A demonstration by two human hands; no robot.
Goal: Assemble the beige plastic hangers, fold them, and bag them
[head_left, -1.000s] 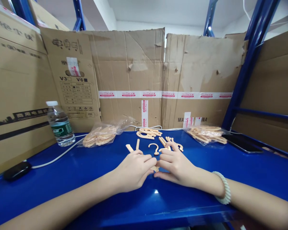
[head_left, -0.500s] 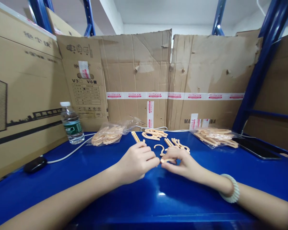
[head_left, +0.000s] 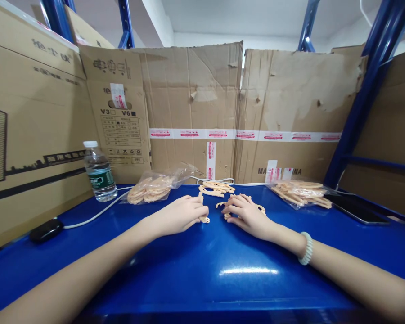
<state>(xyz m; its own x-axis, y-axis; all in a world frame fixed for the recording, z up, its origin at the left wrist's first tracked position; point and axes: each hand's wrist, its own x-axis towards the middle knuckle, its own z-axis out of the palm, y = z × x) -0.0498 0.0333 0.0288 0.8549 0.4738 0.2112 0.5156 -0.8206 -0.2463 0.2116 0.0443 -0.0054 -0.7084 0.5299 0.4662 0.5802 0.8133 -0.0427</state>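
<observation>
My left hand is closed around beige plastic folding hanger pieces, whose ends stick out past the fingers above and below. To its right, my right hand reaches down with bent fingers at a beige hanger hook on the blue table. The thumb and forefinger are around the hook's base, and most of it is covered. More beige hanger parts lie partly hidden behind this hand. Farther back rests a small pile of beige hangers.
Clear bags of beige hanger parts lie at the left and right. A water bottle and a black mouse-like object with a white cable are at left. A dark phone lies right. Cardboard panels stand behind.
My left hand has moved left, away from my right hand, and turned its hanger pieces downward. The right hand no longer shows its curved piece and has shifted onto the hook on the table.
</observation>
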